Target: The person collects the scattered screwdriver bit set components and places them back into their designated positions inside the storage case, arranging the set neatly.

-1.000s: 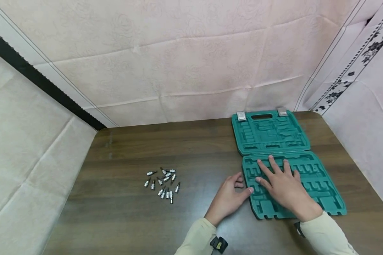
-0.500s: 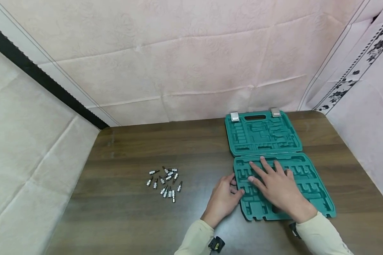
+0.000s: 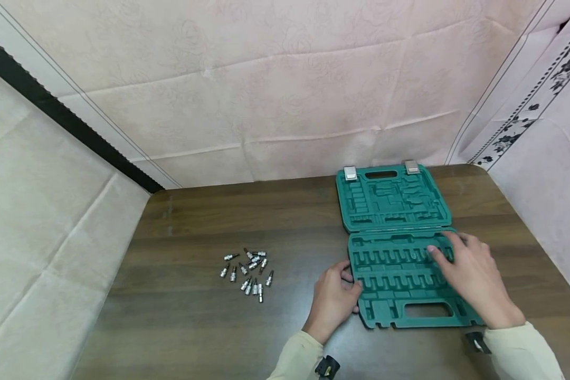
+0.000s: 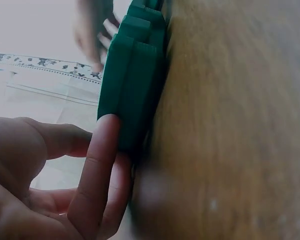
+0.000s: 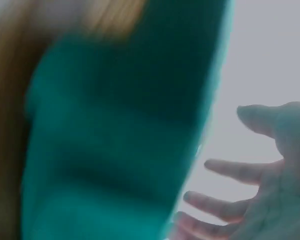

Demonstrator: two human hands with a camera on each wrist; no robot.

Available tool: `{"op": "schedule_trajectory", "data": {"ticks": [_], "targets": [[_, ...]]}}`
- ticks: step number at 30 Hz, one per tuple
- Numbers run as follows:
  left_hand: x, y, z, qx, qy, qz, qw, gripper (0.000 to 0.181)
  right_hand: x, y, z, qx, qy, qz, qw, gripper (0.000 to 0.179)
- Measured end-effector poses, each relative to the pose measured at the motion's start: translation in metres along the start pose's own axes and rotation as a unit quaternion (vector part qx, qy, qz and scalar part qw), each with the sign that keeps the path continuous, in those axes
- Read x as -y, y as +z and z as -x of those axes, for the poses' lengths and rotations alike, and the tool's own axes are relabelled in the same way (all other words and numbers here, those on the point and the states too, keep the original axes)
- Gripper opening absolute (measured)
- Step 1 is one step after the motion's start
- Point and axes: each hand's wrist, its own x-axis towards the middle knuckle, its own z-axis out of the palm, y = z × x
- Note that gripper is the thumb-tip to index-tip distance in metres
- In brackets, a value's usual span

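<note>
A green plastic socket-set case lies unfolded on the wooden table, its moulded recesses bare and its lid laid back toward the wall. My left hand holds the case's left edge, fingers bent and fingertips against the side wall; the left wrist view shows the fingers right at that wall. Over the right part of the case is my right hand, thumb and fingers spread. In the right wrist view those fingers are straight with nothing between them. Several small silver bit sockets lie loose to the left.
Two metal latches stand out at the lid's far edge, close to the cloth-covered back wall. Side cloths flank the table left and right. Each wrist wears a small black camera.
The case slid left a little, with both hands on it. My right hand then left the middle of the case and moved right, uncovering the recesses and the handle opening.
</note>
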Motion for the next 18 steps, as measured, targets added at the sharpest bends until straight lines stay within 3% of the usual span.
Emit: {"op": "schedule_trajectory", "data": {"ticks": [3,6,18], "targets": [[-0.002,-0.001,0.001,-0.004,-0.003,-0.012,0.9999,0.054,-0.018,-0.008,0.001,0.041,0.056,-0.004,0.9976,0.080],[-0.003,-0.002,0.003,-0.007,-0.006,-0.016,0.9998,0.053,-0.028,-0.009,0.000,0.071,0.074,-0.027,0.9944,0.083],[0.003,-0.016,0.004,-0.012,-0.009,-0.033,0.9994,0.050,-0.034,0.003,0.002,0.020,0.030,-0.075,0.9965,0.055]]}}
